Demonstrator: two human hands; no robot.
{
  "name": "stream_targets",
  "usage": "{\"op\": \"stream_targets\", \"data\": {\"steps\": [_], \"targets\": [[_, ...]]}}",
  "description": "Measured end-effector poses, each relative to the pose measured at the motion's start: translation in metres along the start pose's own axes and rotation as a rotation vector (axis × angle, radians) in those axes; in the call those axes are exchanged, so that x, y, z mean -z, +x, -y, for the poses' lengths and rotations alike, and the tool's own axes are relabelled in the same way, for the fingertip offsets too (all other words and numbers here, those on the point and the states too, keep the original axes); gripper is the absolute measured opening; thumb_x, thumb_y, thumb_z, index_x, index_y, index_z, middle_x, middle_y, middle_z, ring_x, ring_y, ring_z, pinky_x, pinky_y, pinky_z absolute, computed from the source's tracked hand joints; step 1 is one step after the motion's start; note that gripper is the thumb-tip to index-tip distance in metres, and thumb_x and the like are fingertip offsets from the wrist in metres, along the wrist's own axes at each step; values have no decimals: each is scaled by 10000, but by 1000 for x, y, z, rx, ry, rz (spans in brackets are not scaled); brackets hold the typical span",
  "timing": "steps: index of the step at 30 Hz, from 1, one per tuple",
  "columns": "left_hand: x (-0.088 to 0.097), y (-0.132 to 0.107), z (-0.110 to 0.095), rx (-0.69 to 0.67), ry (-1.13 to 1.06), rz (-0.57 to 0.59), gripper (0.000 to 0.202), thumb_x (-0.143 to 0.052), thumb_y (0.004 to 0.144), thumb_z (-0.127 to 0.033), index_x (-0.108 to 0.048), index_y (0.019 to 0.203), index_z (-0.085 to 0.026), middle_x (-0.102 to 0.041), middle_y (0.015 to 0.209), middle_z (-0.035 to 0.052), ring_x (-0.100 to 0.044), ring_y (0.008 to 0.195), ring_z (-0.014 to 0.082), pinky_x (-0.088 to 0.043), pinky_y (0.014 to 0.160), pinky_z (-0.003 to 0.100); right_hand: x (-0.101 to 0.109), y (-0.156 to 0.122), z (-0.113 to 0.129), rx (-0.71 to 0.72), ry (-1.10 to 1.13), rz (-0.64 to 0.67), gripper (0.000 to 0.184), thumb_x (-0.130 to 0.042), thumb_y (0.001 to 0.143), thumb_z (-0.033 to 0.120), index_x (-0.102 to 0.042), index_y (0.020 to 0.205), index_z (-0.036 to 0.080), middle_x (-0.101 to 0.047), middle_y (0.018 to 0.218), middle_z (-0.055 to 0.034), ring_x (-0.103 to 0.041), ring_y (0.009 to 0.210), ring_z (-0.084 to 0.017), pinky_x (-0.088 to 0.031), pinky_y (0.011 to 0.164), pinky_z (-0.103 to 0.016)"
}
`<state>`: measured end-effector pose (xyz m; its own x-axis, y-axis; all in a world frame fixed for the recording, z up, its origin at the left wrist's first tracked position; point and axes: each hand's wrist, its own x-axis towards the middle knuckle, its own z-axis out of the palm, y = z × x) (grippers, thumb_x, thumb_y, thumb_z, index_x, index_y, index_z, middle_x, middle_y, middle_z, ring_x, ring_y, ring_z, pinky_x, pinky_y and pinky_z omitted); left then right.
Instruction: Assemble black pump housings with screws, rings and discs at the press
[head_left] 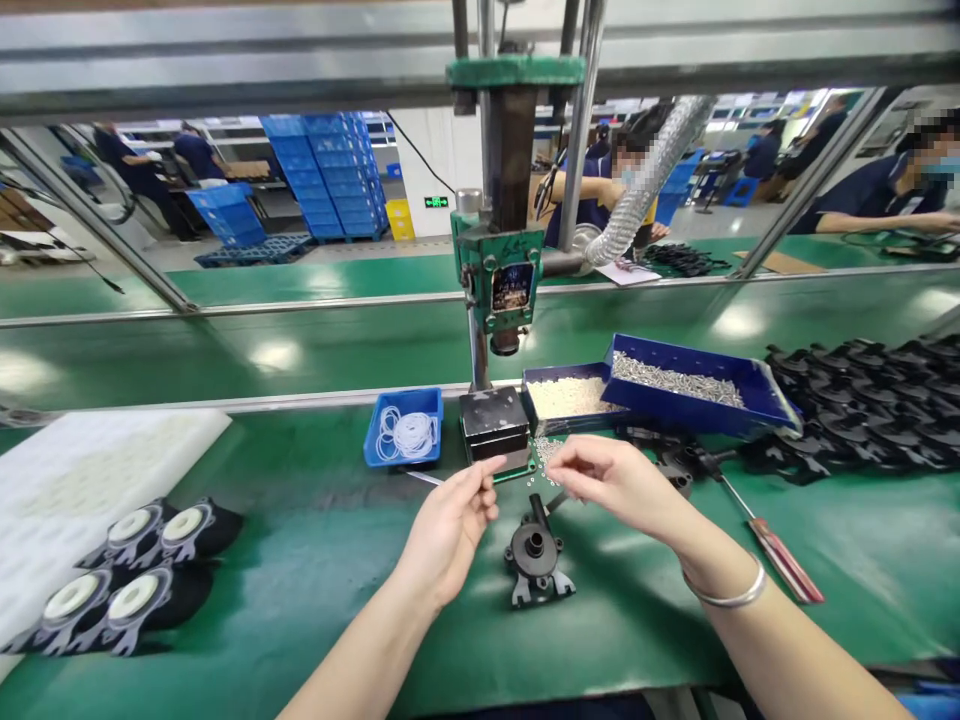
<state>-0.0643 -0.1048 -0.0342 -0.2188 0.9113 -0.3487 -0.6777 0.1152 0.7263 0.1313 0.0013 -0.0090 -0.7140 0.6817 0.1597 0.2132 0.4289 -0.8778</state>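
My right hand point(611, 485) has thumb and fingertips pinched together beside a small heap of tiny metal rings point(549, 452). Anything inside that pinch is too small to make out. To its left, my left hand point(454, 525) is half curled, with the index finger pointing at the press base and the other fingers bent inward; its contents are hidden. Below and between both hands a black pump housing point(534, 553) lies on the green bench, its round port facing up and a side spout pointing away. Neither hand visibly touches the housing.
A green press point(499, 270) stands over a black block point(495, 425). Around it are a blue bin of white rings point(405, 428), trays of pale parts point(574, 395) and metal pins point(675, 382), a screwdriver point(784, 560), stacked black parts point(870, 400) and housings with white discs point(131, 605).
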Motion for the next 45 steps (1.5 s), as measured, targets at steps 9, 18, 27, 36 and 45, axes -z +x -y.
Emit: {"op": "stream_targets", "data": {"steps": [9, 18, 27, 36, 45], "targets": [[42, -12, 16, 27, 208, -73, 457, -798, 790, -350, -718, 1171, -111, -505, 720, -16, -423, 638, 79, -384, 550, 201, -11, -43, -12, 81, -300, 217, 115, -544, 991, 231, -657, 985, 217, -685, 957, -29, -635, 883, -157, -497, 794, -273], [39, -18, 25, 68, 286, -74, 344, -854, 706, -408, -725, 865, -132, -548, 656, -24, -440, 574, 67, -377, 495, 183, -14, -52, -4, 58, -400, 269, 111, -510, 998, 183, -599, 1055, 214, -635, 990, -37, -608, 863, -169, -490, 769, -281], [49, -19, 27, 125, 296, -105, 357, -830, 728, -445, -681, 681, -125, -569, 642, -24, -469, 505, 44, -472, 526, 188, -13, -55, 0, 71, -397, 270, 170, -490, 1006, 186, -569, 1147, 239, -635, 1002, -39, -609, 866, -175, -490, 758, -292], [44, -25, 20, 222, 294, -28, 266, -838, 744, -350, -700, 816, -135, -605, 726, -7, -548, 605, 68, -514, 638, 201, -18, -56, -15, 78, -303, 194, 160, -477, 1018, 209, -591, 1128, 232, -640, 991, -42, -614, 875, -167, -499, 785, -293], [38, -27, 32, 116, 458, 40, 318, -761, 828, -371, -569, 710, -147, -396, 673, -65, -257, 516, 24, -185, 512, 202, -24, -59, -21, 121, -187, 115, 130, -474, 1021, 207, -600, 1049, 221, -627, 979, -53, -619, 880, -162, -517, 773, -288]]}}
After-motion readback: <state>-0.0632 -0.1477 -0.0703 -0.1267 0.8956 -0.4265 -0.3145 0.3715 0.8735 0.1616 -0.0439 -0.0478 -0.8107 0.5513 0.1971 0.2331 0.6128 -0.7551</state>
